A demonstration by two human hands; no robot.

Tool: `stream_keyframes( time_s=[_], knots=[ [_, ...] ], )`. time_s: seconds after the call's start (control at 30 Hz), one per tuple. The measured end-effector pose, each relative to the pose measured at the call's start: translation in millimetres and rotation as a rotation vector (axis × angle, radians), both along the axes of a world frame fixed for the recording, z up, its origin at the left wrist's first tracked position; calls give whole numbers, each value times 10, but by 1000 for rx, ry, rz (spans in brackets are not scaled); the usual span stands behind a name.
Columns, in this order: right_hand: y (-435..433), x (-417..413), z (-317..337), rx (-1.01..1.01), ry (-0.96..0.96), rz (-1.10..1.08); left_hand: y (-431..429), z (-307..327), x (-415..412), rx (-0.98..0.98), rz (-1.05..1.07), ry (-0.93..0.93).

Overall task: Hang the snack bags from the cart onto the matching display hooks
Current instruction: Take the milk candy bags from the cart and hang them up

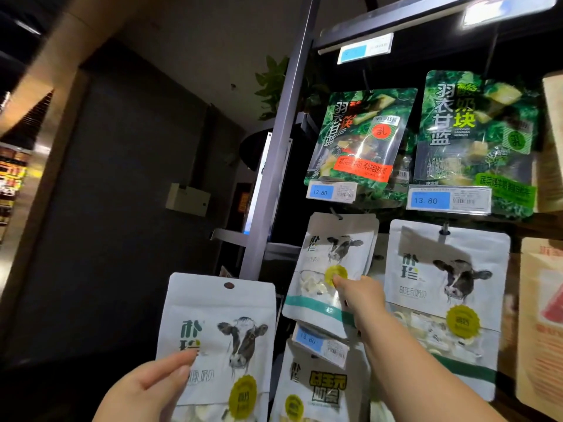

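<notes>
My left hand (152, 388) grips a white snack bag with a cow's head and a yellow-green seal (219, 333), held upright at the lower left, its hang hole at the top. My right hand (358, 292) reaches to the rack and grips the right edge of a matching white cow bag (323, 269), thumb on its yellow seal; that bag hangs tilted on a hook (336, 215). A second matching cow bag (444, 300) hangs on the hook to the right.
Two green kale snack bags (359, 138) hang on the row above, with blue price tags (330, 191) below them. Another white bag with yellow lettering (320, 388) hangs lower down. Brown and orange bags (542, 315) fill the right edge. The rack's grey upright post (274, 153) stands left of the hooks.
</notes>
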State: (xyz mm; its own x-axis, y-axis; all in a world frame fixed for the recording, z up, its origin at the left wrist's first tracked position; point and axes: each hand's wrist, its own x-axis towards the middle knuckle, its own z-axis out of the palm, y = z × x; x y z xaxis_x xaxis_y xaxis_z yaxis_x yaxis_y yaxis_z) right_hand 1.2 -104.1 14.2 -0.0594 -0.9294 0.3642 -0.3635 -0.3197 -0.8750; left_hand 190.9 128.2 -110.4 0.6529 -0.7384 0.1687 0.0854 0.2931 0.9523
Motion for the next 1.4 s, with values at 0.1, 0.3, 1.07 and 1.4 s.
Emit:
stream_keyframes(
  time_s=[0.1,0.3,1.07,1.4],
  knots=[
    [-46,-9,-38,-8,113,-68,-24,24,-9,-22,-10,-19],
    [530,47,-262,-532,-113,-18,-29,21,-66,-74,-16,-33],
    [1067,-240,-720,77,-224,665,-407,259,-523,-189,-203,142],
    [390,-157,-311,-23,-426,417,-638,-110,-371,91,-341,-158]
  ],
)
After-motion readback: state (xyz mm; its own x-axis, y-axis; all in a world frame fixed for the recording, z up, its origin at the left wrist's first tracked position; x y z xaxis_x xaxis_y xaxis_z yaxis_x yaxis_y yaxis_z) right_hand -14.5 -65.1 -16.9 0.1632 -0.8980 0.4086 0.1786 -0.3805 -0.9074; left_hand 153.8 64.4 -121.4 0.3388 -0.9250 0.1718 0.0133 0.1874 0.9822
